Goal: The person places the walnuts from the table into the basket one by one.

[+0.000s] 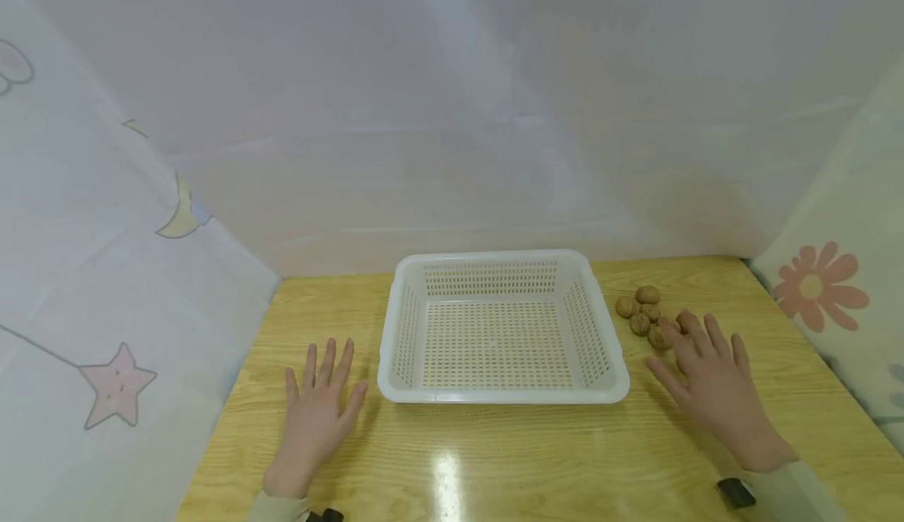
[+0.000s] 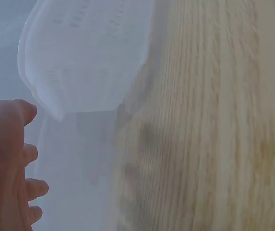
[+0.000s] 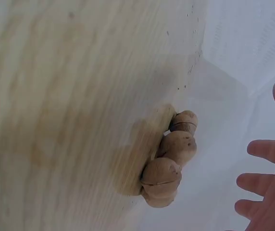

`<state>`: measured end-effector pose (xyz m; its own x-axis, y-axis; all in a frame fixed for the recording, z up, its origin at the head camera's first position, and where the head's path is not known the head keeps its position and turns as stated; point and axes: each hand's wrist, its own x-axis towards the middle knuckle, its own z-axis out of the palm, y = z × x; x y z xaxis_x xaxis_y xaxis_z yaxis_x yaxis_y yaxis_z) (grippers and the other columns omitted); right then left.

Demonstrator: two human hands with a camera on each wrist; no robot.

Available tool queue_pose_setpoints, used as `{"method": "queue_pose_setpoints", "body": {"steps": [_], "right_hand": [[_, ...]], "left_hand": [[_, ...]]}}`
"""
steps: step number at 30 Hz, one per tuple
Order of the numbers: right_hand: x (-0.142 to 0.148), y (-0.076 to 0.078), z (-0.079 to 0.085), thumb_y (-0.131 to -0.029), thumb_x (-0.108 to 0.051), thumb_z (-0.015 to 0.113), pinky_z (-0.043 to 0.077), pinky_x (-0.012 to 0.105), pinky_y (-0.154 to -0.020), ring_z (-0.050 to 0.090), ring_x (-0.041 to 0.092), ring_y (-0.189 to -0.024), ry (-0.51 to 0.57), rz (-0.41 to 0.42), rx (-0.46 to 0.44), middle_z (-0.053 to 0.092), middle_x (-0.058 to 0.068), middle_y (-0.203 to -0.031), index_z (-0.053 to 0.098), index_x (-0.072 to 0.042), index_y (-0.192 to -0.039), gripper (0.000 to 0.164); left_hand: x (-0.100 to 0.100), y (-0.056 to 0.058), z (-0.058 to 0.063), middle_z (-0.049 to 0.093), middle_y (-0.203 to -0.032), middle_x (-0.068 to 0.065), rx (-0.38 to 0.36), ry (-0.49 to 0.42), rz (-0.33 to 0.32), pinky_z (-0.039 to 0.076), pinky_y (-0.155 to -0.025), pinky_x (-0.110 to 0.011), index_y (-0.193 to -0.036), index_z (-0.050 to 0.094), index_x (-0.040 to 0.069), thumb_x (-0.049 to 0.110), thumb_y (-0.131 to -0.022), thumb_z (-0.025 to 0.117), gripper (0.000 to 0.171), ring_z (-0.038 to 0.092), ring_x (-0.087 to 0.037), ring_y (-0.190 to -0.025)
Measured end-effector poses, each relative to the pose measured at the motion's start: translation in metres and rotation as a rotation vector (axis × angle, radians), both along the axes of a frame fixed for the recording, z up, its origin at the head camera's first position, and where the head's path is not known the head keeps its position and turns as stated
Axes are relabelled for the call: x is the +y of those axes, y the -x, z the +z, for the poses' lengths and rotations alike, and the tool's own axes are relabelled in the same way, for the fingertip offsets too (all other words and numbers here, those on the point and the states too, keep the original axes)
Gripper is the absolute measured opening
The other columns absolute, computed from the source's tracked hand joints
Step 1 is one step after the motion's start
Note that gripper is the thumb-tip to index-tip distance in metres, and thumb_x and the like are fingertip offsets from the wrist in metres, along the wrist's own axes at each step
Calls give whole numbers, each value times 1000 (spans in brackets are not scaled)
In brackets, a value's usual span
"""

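Walnuts (image 1: 639, 324) are lying in a loose cluster just to the left of the index fingertip of the right hand (image 1: 716, 388) and beyond its thumb, a few being partly hidden behind the fingers. In the right wrist view, they are resting on the wood-grain table (image 1: 523, 459) below those fingers, with a gap separating nuts and hand. The right fingers are spreading wide, the thumb angling out toward the white slotted plastic basket (image 1: 504, 397).

That basket is standing upright between the two hands, near the right thumb on one side and the left thumb on the other, its slotted floor facing up. The left hand (image 1: 315, 420) is hovering beside it, fingers fanning wide and thumb pointing toward the rim without touching; the walnuts are lying well apart from these fingers, across the basket.

Farther out, a pale sheet (image 1: 452, 153) is hanging beyond both sets of fingertips. A pink star (image 1: 116, 387) is showing to the left of the left fingers, and a coral flower (image 1: 811, 286) is showing to the right of the right fingers.
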<state>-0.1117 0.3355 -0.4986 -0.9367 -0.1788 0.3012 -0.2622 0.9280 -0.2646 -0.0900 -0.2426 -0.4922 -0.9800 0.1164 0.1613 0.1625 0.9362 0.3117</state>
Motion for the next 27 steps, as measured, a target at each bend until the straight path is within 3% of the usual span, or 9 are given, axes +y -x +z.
{"method": "queue_pose_setpoints", "body": {"steps": [2, 4, 6, 8, 11, 15, 19, 23, 27], "right_hand": [[3, 2, 1, -105, -42, 61, 4, 85, -115, 18, 62, -148, 6, 7, 20, 37, 34, -156, 40, -5, -157, 67], [8, 5, 1, -102, -35, 67, 23, 84, -110, 37, 64, -137, 20, 34, 94, 48, 36, -147, 48, -1, -150, 62], [13, 7, 1, -99, -26, 71, 41, 80, -98, 52, 62, -121, 29, 53, 150, 58, 37, -132, 54, 4, -143, 56], [19, 8, 3, -96, -19, 74, 49, 74, -84, 59, 59, -106, 42, 61, 160, 63, 37, -121, 58, 8, -137, 52], [27, 7, 4, -97, -15, 74, 54, 68, -76, 63, 53, -96, 50, 36, 46, 63, 36, -113, 60, 9, -132, 44], [36, 7, 6, -103, -21, 68, 58, 59, -69, 65, 43, -88, 47, 7, -136, 63, 32, -110, 62, 8, -128, 39], [39, 6, 5, -107, -27, 61, 58, 54, -68, 65, 36, -88, 72, -1, -240, 63, 28, -110, 61, 5, -132, 40], [40, 4, 2, -107, -22, 61, 57, 46, -63, 63, 29, -84, 41, 19, -232, 65, 22, -105, 62, 1, -131, 34], [41, 4, -1, -105, -20, 63, 57, 45, -59, 63, 27, -80, 14, 25, -222, 66, 19, -100, 63, -1, -128, 30]], "left_hand": [[2, 1, 1, 23, -169, -23, 7, -93, -10, 6, -116, -84, -166, 28, 14, 40, -110, 48, 65, 10, -52, -156], [4, 2, 1, 26, -168, -23, 6, -234, -17, 10, -117, -82, -165, 28, 12, 35, -112, 46, 61, 15, -53, -154], [8, 4, 1, 30, -167, -23, -4, -393, -16, 17, -119, -78, -164, 30, 9, 31, -113, 44, 57, 21, -52, -153], [14, 6, 1, 37, -163, -23, -9, -558, -7, 28, -119, -72, -162, 35, 4, 28, -114, 43, 54, 31, -49, -150], [24, 9, 0, 45, -157, -26, -29, -809, -2, 45, -116, -47, -157, 40, -1, 24, -114, 43, 50, 44, -45, -144], [38, 12, 2, 46, -156, -25, -87, -1076, -32, 51, -107, -26, -158, 38, -2, 22, -114, 42, 50, 52, -33, -140], [47, 14, 4, 43, -161, -19, -148, -1186, -54, 53, -105, -26, -162, 31, 3, 25, -114, 43, 54, 50, -25, -142], [54, 16, 2, 39, -163, -19, -210, -1236, -67, 50, -107, -24, -165, 26, 7, 26, -113, 47, 59, 44, -34, -145], [58, 17, -1, 39, -163, -21, -252, -1287, -87, 50, -110, -34, -166, 22, 8, 20, -111, 50, 62, 42, -40, -146]]}}
